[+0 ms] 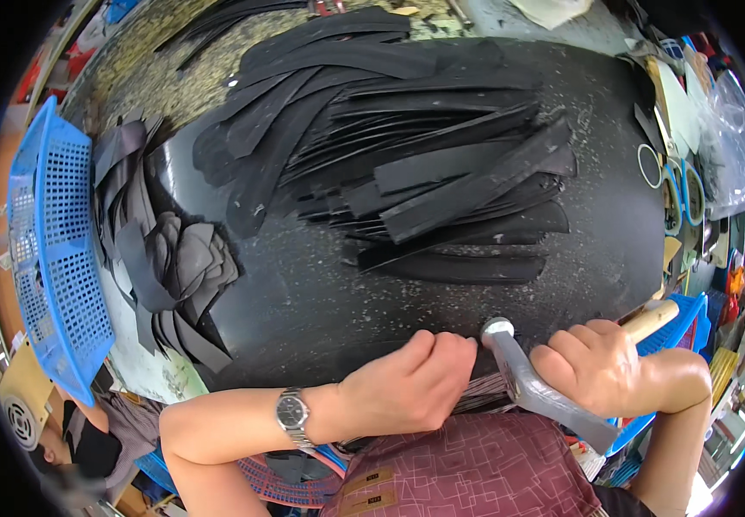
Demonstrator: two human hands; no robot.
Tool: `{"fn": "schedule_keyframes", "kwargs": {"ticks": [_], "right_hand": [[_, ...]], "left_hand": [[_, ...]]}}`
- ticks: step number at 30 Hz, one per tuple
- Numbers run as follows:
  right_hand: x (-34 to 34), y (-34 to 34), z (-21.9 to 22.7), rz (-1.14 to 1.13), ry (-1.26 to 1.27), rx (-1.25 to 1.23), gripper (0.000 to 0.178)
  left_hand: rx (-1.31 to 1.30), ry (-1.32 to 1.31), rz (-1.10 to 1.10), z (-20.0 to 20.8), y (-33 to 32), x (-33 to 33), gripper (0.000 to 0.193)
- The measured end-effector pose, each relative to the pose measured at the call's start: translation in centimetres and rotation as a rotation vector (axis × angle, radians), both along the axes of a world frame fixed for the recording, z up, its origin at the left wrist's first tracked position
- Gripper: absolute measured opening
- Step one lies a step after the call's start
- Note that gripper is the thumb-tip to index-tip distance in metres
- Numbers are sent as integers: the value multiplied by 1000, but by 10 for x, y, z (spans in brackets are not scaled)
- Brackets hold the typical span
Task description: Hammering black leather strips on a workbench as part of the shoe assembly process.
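My right hand [592, 366] is closed around a hammer [553, 401], whose pale wooden handle sticks out past the hand to the right. The round face of its metal head is turned up beside my left fingertips, just above the table's near edge. My left hand [415, 379], with a metal watch on its wrist, has its fingers curled and pressed together at that same edge. Whatever they pinch, if anything, is hidden. Beyond both hands, a loose pile of black flat strips [450, 185] lies on the black work surface [304, 319].
More black strips [187, 258] are bunched at the left, beside a blue plastic basket [67, 241]. Scissors [691, 194] and a clear plastic bag [734, 146] sit at the right. A red basket [286, 482] is below my left forearm. Another person [97, 439] is at lower left.
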State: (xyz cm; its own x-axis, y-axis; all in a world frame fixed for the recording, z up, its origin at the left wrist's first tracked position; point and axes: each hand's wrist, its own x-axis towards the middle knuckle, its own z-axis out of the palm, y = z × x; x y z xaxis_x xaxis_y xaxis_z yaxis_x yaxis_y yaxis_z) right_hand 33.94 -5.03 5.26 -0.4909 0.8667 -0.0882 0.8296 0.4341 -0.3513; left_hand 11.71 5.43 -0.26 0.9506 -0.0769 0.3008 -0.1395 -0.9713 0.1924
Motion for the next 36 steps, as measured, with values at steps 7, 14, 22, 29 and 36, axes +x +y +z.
{"fn": "schedule_keyframes", "kwargs": {"ticks": [7, 14, 22, 29, 36], "right_hand": [[-13, 16, 5, 91, -25, -24, 20], [-27, 35, 9, 150, 1, -46, 23], [-47, 56, 6, 218, 10, -41, 24], [-63, 71, 9, 316, -6, -36, 25], [-80, 82, 8, 366, 14, -21, 23]], "left_hand": [[-98, -9, 50, 0, 8, -20, 35], [-52, 0, 87, 1, 11, -41, 30], [-190, 5, 182, 1, 10, -71, 29], [-130, 25, 252, 6, 4, -94, 26], [-127, 3, 366, 3, -6, -112, 35]]}}
